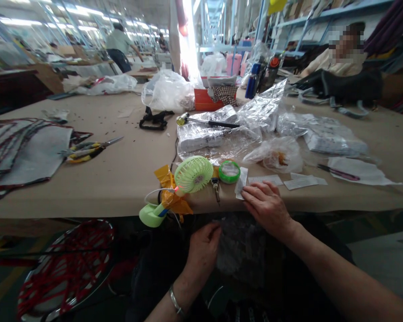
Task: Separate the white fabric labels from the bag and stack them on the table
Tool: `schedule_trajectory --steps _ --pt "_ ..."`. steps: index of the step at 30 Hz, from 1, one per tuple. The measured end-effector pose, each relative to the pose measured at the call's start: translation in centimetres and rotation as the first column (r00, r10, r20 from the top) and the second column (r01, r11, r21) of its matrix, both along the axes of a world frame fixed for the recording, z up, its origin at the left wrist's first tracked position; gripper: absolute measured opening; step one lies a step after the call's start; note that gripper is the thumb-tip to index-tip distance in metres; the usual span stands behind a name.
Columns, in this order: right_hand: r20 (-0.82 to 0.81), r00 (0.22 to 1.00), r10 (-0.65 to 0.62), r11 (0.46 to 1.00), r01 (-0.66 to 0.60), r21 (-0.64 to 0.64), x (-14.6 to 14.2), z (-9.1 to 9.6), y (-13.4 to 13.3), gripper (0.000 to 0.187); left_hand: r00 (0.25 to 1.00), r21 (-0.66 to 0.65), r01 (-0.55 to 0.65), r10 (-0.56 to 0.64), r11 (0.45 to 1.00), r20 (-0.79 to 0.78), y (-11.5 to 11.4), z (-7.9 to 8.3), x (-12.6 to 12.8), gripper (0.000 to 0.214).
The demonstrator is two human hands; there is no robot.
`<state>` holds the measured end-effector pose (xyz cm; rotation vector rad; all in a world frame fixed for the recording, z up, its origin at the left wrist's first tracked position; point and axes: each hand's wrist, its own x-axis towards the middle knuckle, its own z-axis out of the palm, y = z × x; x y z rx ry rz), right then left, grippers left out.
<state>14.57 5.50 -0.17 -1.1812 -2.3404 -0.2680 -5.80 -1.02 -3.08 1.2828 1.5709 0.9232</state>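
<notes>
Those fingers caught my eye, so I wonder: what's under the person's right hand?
Part of a small white slip shows at the right hand, near the front of the tabletop. Anything the hand covers, including any hidden part of the slip, can't be seen.

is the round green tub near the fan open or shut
Open: the green tub, near the right hand, shows white material inside its rim, with no lid visible over it.
</notes>
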Motion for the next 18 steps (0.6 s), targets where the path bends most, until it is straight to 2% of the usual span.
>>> schedule_trajectory --steps 3,6,8,10,12,13,15,18 --pt "-0.063 0.997 0.037 0.999 -0.034 0.038 0.3 -0.3 0.0 0.017 0.994 -0.05 0.034 -0.028 0.998 0.105 0.1 0.0 1.1 0.015" --pt "-0.145 0.985 0.092 0.995 -0.084 0.06 0.8 -0.2 -0.1 0.014 0.926 -0.166 0.067 0.0 0.984 0.378 0.4 0.8 2.8 0.016" --pt "-0.192 0.969 0.155 0.987 -0.142 0.077 0.9 0.0 -0.7 0.014 0.79 -0.265 0.119 0.07 0.957 0.609 0.8 1.7 3.9 0.019" --pt "-0.219 0.949 0.227 0.973 -0.211 0.092 0.9 0.1 -1.8 0.013 0.596 -0.311 0.186 0.145 0.932 0.79 1.2 2.6 5.0 0.024" --pt "-0.214 0.934 0.284 0.958 -0.272 0.088 0.8 0.0 -3.2 0.012 0.435 -0.315 0.198 0.205 0.928 0.877 1.7 3.1 5.9 0.022" --pt "-0.204 0.93 0.306 0.952 -0.295 0.083 0.8 0.0 -3.8 0.012 0.392 -0.319 0.183 0.228 0.93 0.891 2.0 3.2 6.2 0.019" --pt "-0.183 0.927 0.328 0.945 -0.321 0.068 1.0 0.0 -4.4 0.014 0.366 -0.329 0.151 0.256 0.932 0.895 2.4 3.1 6.7 0.011" --pt "-0.171 0.951 0.259 0.966 -0.254 0.052 1.9 0.3 -3.7 0.021 0.408 -0.356 0.145 0.272 0.923 0.872 2.6 3.0 7.1 0.006"
